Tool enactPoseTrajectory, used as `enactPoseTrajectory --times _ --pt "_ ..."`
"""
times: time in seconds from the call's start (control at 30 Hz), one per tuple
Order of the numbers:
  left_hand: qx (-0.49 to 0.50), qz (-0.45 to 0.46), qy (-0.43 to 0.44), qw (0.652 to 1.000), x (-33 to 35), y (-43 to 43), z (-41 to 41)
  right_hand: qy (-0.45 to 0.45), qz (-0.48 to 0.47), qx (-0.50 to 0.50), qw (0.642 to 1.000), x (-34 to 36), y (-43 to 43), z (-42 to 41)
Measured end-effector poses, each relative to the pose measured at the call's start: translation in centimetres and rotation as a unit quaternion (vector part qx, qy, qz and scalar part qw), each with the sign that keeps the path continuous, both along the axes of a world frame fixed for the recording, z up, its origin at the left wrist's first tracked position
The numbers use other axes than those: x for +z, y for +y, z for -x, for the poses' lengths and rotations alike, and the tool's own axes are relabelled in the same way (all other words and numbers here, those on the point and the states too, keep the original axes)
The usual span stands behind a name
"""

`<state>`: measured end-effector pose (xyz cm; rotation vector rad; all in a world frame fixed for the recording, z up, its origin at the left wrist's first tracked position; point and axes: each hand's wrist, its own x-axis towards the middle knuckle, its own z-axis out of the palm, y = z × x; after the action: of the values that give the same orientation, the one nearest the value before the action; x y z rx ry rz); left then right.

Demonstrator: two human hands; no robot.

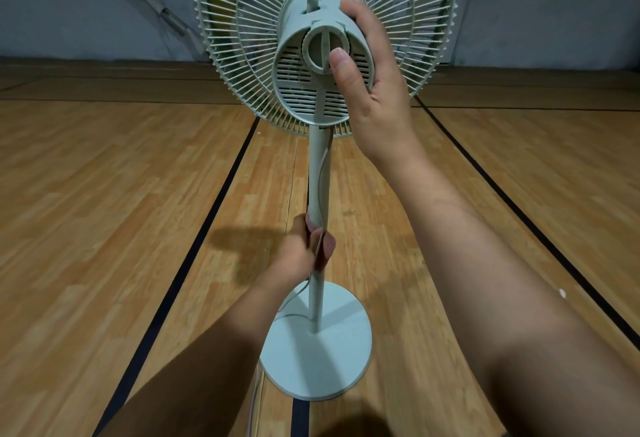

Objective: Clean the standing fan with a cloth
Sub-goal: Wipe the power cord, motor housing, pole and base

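Wrapped around the pale green metal pole (319, 173) of the standing fan, low and a little left of centre in the frame, the left hand (297, 254) has its grip closed on a small reddish-pink cloth (325, 249), pressing it against the pole together with the thin power cord (322, 173) that runs down beside it. Below that hand, at lower centre, the round pale green base (332, 360) sits flat on the wooden plank floor (104, 194) with dark lines. Higher up, at upper centre, the cylindrical slotted motor housing (311, 90) faces the camera, backed by the round wire grille (242, 4). To its right, the right hand (367, 73) cups the housing's side in a wide grip, thumb resting by the round rear knob (322, 49), apparently steadying the head. To wipe the pole well, I would judge it best to keep the cloth snug all the way round, slide it in long strokes between housing and base, avoid tugging the cord, and hold the head firm so the fan does not tip.
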<state>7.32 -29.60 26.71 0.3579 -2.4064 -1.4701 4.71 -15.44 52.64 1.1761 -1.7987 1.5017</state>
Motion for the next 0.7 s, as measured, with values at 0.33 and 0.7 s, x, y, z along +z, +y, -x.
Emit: enactPoseTrajectory --times 0.33,0.7 --pt "0.06 0.032 0.224 0.972 9.5 0.2 4.1 -0.007 0.009 -0.003 1.0 -0.2 -0.3 0.5" --pt "0.006 -0.071 0.143 0.987 0.6 1.9 3.6 -0.016 0.047 -0.01 0.999 -1.0 -1.1 0.9"
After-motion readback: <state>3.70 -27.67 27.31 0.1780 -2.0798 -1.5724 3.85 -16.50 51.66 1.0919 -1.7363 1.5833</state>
